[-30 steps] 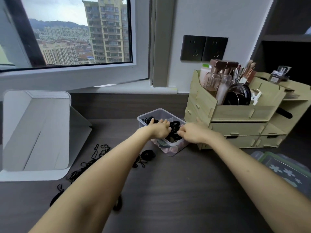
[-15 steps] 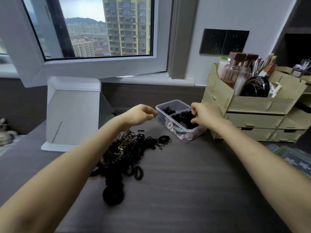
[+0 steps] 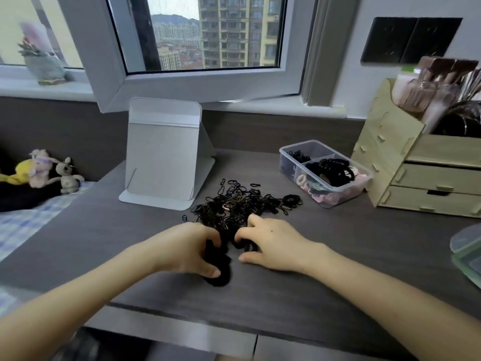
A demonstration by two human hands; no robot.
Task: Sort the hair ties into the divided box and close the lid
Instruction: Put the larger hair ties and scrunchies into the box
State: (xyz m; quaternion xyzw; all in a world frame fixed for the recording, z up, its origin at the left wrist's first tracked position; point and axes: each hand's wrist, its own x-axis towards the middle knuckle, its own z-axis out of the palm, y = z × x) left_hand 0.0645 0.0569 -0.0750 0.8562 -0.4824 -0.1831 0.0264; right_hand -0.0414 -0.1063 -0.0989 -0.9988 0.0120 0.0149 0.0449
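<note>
A heap of thin black hair ties (image 3: 239, 201) lies on the dark desk in front of me. At its near end my left hand (image 3: 186, 250) closes around a thick black scrunchie (image 3: 221, 269). Just to the right, my right hand (image 3: 270, 243) has its fingers curled over other black ties (image 3: 246, 244) at the heap's edge. The clear divided box (image 3: 286, 158) stands open at the back right, holding black ties in two compartments and pink and beige ones in the near one. Its lid (image 3: 466, 246) lies at the right edge.
A grey folding stand (image 3: 161, 155) is upright behind the heap. A wooden organiser (image 3: 406, 173) with drawers and brushes sits right of the box. Soft toys (image 3: 52, 170) lie at the far left on a bed. The desk's front edge (image 3: 182, 316) runs below my forearms.
Both hands have left the divided box and come back and down to the near end of the heap. The view has swung left and downward.
</note>
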